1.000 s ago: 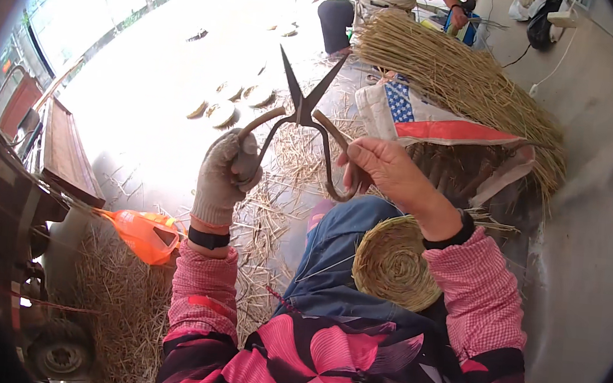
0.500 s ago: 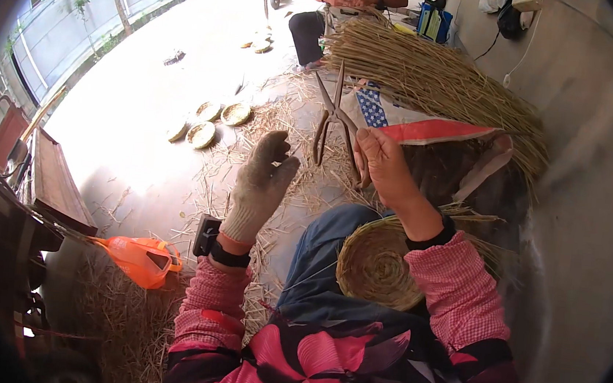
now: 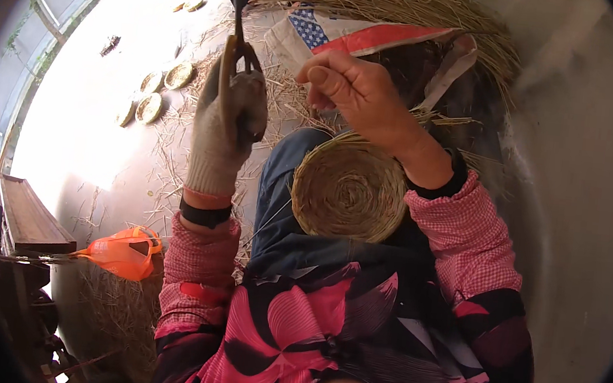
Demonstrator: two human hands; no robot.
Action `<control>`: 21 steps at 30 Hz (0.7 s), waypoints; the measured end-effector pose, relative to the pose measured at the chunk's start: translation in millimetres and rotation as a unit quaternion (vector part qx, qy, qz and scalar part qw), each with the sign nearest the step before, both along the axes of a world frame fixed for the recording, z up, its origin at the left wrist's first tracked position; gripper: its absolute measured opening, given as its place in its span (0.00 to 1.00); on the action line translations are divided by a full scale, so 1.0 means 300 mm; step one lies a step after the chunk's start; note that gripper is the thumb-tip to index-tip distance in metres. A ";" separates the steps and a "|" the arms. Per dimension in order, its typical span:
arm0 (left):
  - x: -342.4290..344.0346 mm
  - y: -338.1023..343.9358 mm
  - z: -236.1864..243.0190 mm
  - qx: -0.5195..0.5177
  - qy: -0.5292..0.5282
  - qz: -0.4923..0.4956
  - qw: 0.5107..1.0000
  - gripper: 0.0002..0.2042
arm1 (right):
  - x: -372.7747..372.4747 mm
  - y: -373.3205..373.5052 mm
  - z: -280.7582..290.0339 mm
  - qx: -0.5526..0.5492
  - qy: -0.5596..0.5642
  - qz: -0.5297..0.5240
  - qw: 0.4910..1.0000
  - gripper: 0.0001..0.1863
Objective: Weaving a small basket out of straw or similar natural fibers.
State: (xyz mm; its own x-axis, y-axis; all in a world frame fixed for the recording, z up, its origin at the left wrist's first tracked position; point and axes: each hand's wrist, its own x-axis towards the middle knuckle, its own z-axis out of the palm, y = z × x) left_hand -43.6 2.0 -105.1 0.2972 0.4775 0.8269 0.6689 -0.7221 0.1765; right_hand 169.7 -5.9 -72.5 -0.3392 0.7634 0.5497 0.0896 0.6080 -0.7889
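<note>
My left hand (image 3: 228, 121), in a knitted glove, grips large dark scissors (image 3: 234, 52), raised at upper middle. My bare right hand (image 3: 356, 100) is beside them, fingers curled; whether anything is inside is hidden. Below it a round woven straw basket (image 3: 351, 192) rests on my lap, with loose straws poking out behind it toward the right.
A straw bundle (image 3: 406, 2) and a striped, starred cloth sack (image 3: 373, 35) lie ahead. Several small woven baskets (image 3: 179, 74) sit on the straw-littered floor at left. An orange plastic item (image 3: 120, 251) and wooden cart boards (image 3: 38, 217) are lower left. A wall (image 3: 580, 181) is at right.
The scissors have passed from my right hand to my left and moved leftward. My right hand has come away from them, fingers curled. The view has tipped downward.
</note>
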 end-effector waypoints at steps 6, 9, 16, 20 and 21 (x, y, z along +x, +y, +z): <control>0.003 -0.065 0.111 -0.444 -0.245 -0.087 0.858 0.22 | 0.294 -0.002 -0.212 0.261 -0.388 -0.081 0.880 0.32; -0.039 -0.069 0.051 -0.454 -0.109 -0.093 0.879 0.20 | 0.316 -0.025 -0.227 0.134 -0.446 -0.025 0.885 0.31; -0.010 -0.096 0.060 -0.234 0.262 -0.025 0.936 0.21 | 0.346 -0.019 -0.190 -0.063 -0.431 0.004 0.900 0.20; 0.016 -0.098 0.051 -0.234 0.300 -0.063 0.923 0.21 | 0.339 -0.026 -0.175 -0.071 -0.433 0.008 0.899 0.18; 0.026 -0.097 0.059 -0.237 0.312 -0.079 0.917 0.21 | 0.337 -0.030 -0.177 -0.050 -0.433 -0.006 0.900 0.16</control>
